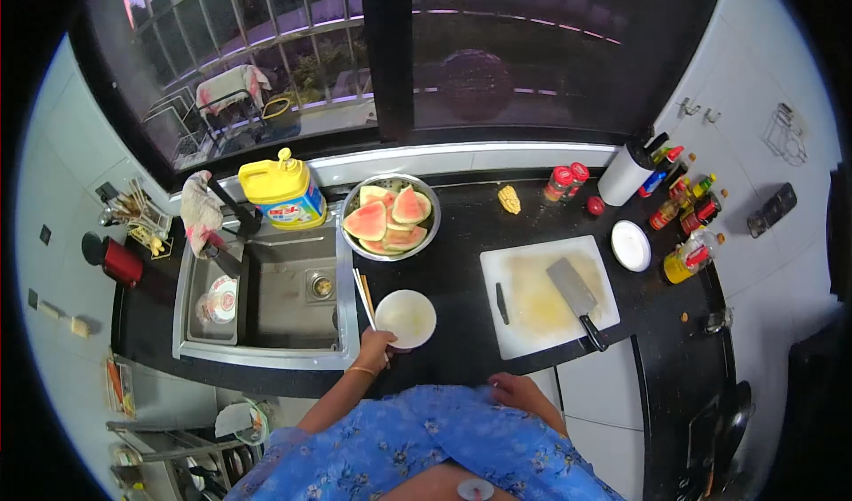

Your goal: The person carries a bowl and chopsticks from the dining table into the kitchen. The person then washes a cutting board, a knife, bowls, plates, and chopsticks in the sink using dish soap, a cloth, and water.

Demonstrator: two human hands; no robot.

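Note:
My left hand (374, 350) is closed at the lower left rim of a white bowl (406, 318) on the black counter. Chopsticks (363, 293), white and brown, run up from that same hand along the sink's edge. The bowl looks pale inside, with little or nothing in it that I can make out. Low in front of the counter edge, my right hand (522, 392) has its fingers curled in, with no object showing in them. Beyond it lies a white cutting board (532, 334), wet and yellowish, bearing a cleaver (572, 288) and a small dark strip-like object (501, 303).
Left of the bowl is a steel sink (284, 301) with a dish inside. Behind stand a colander (432, 235) of watermelon pieces and a yellow jug (284, 195). Toward the right are a white plate (631, 245), red-lidded jars (561, 183), a knife block (624, 174) and several bottles (688, 257).

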